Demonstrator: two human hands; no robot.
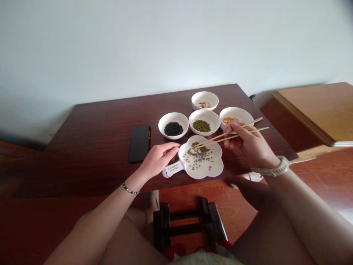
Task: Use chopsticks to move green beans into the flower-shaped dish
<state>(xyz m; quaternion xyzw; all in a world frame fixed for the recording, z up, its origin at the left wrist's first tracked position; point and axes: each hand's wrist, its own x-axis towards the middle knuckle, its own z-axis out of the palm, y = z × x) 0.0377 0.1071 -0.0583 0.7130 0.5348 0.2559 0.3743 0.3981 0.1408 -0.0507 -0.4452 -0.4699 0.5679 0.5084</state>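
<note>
My right hand (249, 143) grips a pair of wooden chopsticks (230, 134), their tips resting among green beans in a white flower-shaped plate (217, 167) near the table's front edge. My left hand (158, 158) rests on the table with its fingertips touching the plate's left rim, just above the plate's labelled handle (172, 168). Behind the plate stand white bowls: one with black beans (173, 125), one with green beans (204, 121), one with yellow beans (235, 116), and a farther one with pale pieces (204, 100).
A black phone (139, 142) lies flat on the dark wooden table (96, 147), left of the bowls. A small dark stool (190, 224) stands between my knees on the reddish floor. A lighter wooden board (317, 106) sits to the right. A white wall is behind.
</note>
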